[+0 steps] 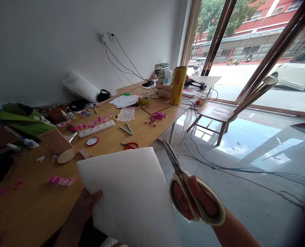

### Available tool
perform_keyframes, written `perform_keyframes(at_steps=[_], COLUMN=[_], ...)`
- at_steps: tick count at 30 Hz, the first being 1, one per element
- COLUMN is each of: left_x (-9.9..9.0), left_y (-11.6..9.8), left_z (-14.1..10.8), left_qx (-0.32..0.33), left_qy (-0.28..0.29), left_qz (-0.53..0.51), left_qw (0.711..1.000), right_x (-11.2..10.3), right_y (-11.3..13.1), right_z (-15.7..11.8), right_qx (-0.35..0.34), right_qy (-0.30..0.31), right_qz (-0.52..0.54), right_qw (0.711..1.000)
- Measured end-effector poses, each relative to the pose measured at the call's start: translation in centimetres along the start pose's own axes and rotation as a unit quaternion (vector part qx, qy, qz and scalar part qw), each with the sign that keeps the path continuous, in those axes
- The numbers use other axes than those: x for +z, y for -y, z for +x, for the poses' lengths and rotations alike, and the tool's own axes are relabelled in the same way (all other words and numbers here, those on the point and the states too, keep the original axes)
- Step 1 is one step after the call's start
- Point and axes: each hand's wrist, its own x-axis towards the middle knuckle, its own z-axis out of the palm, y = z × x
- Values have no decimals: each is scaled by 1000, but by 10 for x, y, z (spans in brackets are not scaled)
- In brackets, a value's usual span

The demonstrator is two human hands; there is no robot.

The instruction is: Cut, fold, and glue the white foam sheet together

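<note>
A large white foam sheet [131, 192] fills the lower middle of the view, tilted up over the front edge of the table. My left hand [86, 202] grips its left edge, thumb on the near face and the fingers behind it out of sight. To the right of the sheet, my right hand [193, 199] holds scissors [177, 168] with cream handles, fingers through both loops. The blades look nearly closed and point up and to the left. They are close to the sheet's right edge, with no cut visible there.
On the wooden table [46, 209] lie red-handled pliers [130, 146], a white foam strip [97, 129], a round wooden disc [67, 156] and pink beads [157, 116]. A yellow roll [178, 85] stands farther back. Cables [219, 166] cross the floor near a wooden chair [216, 113].
</note>
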Motion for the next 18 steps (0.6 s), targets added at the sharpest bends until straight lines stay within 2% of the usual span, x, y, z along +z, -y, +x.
perform_keyframes(at_steps=[4,8,14,18], left_x=[-6,-11,-12,-11], left_y=[0,1,1,0], left_z=[4,13,16,14], left_qx=[7,-16,-27,-18], left_qy=[-4,6,13,11], left_qz=[-17,-21,-13,-18], left_qw=[1000,1000,999,1000], right_x=[-6,-10,-11,-12], right_y=[13,16,23,25], right_z=[-6,-14,-11,-6], right_qx=[63,104,117,87], right_qy=[53,111,186,204], right_qz=[-1,-22,-14,22], right_qw=[997,988,975,975])
